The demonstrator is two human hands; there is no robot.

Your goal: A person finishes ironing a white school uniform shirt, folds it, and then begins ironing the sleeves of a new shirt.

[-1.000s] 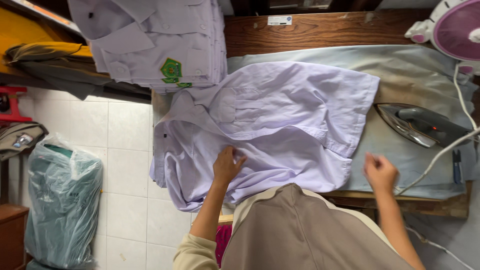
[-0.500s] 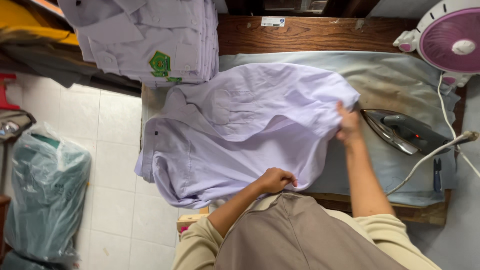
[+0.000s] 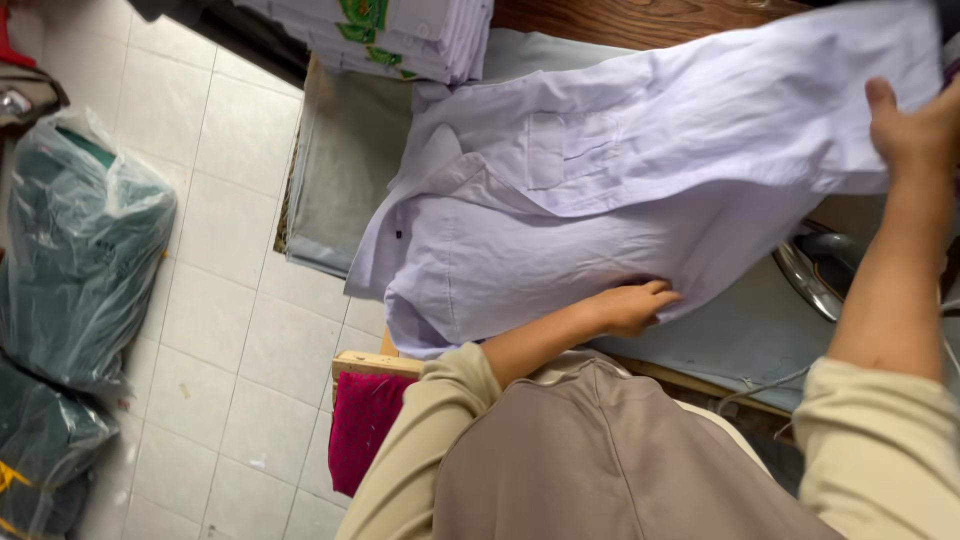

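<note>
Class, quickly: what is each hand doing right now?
Left hand: closed on the lower edge of the pale lilac cotton shirt.
Right hand: holding up the same shirt's far edge, thumb out.

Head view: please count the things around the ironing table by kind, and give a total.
Lilac shirt being handled: 1
Stack of folded shirts: 1
Iron: 1
Green plastic bags on the floor: 2
Red cloth: 1
Total: 6
</note>
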